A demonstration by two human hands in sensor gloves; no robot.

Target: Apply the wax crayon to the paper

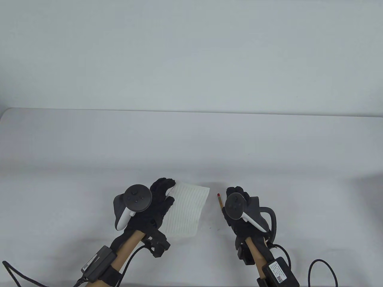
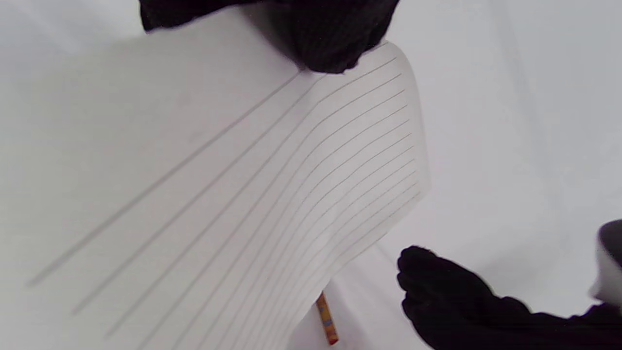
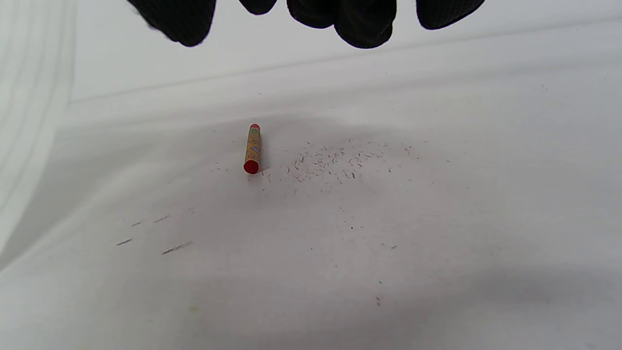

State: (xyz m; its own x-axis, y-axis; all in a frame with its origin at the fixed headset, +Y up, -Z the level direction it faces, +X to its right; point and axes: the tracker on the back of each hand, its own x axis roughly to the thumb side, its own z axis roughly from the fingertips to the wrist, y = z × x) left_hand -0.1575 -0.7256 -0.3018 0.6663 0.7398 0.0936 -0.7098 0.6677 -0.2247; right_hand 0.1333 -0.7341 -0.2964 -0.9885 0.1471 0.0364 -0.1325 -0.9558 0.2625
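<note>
While the left hand [image 1: 155, 206] grips the lined paper [image 1: 187, 210] at its upper left corner, so that the sheet bends up from the table [image 1: 191, 149], the red wax crayon [image 3: 252, 148] lies free on the table between the paper and the right hand [image 1: 239, 209]. The right hand hovers just beside the crayon with its fingers [image 3: 362, 22] spread and empty. To do this step well, the person should probably lay the paper flat first and press it down, then pinch the crayon near its wrapped middle, because a round crayon rolls easily. In the table view the right hand covers the crayon's lower end. How the left fingers close on the paper's edge is not clear, since only dark glove shows there. Small dark specks [image 3: 340, 163] lie on the table near the crayon; what they are cannot be told.
</note>
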